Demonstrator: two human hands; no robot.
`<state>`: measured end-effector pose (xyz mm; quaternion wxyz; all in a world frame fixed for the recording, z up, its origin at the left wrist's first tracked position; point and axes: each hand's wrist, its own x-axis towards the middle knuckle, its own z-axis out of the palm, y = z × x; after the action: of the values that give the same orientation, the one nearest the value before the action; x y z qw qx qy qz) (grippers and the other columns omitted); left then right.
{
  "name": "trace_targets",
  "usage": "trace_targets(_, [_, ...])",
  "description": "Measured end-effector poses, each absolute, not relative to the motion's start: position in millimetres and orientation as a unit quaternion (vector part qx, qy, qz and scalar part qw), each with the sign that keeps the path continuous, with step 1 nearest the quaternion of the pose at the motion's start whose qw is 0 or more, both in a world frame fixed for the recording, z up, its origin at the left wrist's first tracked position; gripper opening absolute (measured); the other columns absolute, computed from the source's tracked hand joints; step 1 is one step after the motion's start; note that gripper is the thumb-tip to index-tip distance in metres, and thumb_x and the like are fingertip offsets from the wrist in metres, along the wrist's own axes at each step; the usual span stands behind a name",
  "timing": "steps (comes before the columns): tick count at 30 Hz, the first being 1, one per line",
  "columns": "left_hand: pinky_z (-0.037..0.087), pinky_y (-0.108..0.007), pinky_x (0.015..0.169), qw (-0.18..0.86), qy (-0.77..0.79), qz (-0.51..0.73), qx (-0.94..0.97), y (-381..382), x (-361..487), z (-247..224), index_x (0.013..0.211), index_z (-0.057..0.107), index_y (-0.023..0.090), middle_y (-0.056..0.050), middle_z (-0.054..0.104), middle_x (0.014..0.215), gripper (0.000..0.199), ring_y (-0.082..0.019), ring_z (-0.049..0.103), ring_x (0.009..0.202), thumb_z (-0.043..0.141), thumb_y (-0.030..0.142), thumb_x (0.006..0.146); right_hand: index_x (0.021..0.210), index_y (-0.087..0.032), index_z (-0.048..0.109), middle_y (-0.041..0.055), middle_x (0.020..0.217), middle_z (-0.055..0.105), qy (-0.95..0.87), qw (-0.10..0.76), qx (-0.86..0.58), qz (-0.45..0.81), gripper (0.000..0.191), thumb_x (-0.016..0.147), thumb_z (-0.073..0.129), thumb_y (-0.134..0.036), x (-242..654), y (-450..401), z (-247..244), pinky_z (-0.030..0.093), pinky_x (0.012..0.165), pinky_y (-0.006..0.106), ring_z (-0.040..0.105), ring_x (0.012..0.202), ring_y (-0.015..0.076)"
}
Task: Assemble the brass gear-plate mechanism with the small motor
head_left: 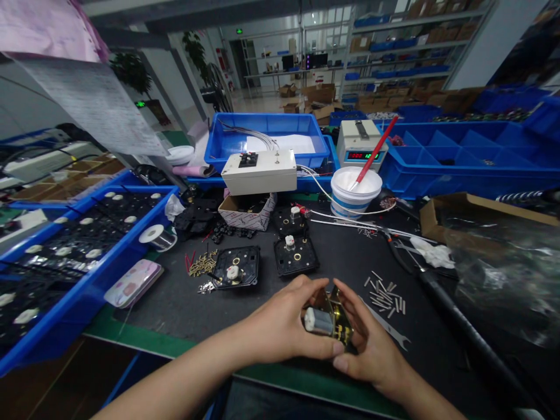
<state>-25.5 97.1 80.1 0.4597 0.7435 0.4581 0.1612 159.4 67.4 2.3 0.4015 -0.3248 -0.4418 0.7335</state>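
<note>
Both my hands hold a small gear motor (320, 321) with a silver motor can, a white end cap and brass-coloured plates. My left hand (291, 321) wraps its left side, thumb along the bottom. From the right, my right hand (371, 350) grips the plates, its thumb close to the left one. Beyond them lie black square housings, one (296, 256) straight ahead and another (236, 267) to the left, each with a white part inside. Just right of my right hand is an open-end wrench (396, 333), partly hidden, beside a pile of metal pins (385, 297).
A white tub (355, 195) holds a red-handled brush (376, 151). Behind stand a beige switch box (262, 175) and a power supply (361, 143). At left are brass screws (203, 264), a solder spool (158, 238) and a blue bin (144, 239) of black housings. A black tool (459, 321) lies right.
</note>
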Motion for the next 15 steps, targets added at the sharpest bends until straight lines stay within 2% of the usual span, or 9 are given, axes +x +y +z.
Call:
trace_targets(6, [0.047,-0.034,0.082,0.467,0.469,0.173,0.729,101.3,-23.0,82.5,0.125,0.048,0.026,-0.002,0.052,0.099,0.07,-0.022,0.057,0.092,0.077,0.041,0.063,0.134,-0.03,0.025,0.0114,0.133,0.041,-0.414,0.438,-0.334,0.725,0.095,0.059,0.083,-0.041,152.3,65.2,0.8,0.039,0.099,0.04,0.044,0.122,0.0276])
trace_targets(12, [0.048,-0.034,0.079,0.477,0.473,0.159,0.724,99.4,-24.4,80.2,0.119,0.053,0.022,-0.002,0.053,0.095,0.06,-0.022,0.058,0.088,0.075,0.04,0.065,0.133,-0.03,0.029,0.0114,0.131,0.046,-0.399,0.419,-0.29,0.763,0.092,0.059,0.083,-0.042,155.5,66.4,1.6,0.038,0.1,0.043,0.045,0.122,0.0284])
trace_targets(15, [0.048,-0.034,0.08,0.486,0.475,0.17,0.714,99.7,-24.4,77.5,0.119,0.053,0.023,-0.002,0.053,0.097,0.062,-0.021,0.058,0.09,0.076,0.039,0.064,0.134,-0.029,0.027,0.0121,0.131,0.045,-0.41,0.419,-0.301,0.752,0.094,0.06,0.082,-0.045,155.1,66.8,0.1,0.037,0.101,0.043,0.045,0.122,0.0284])
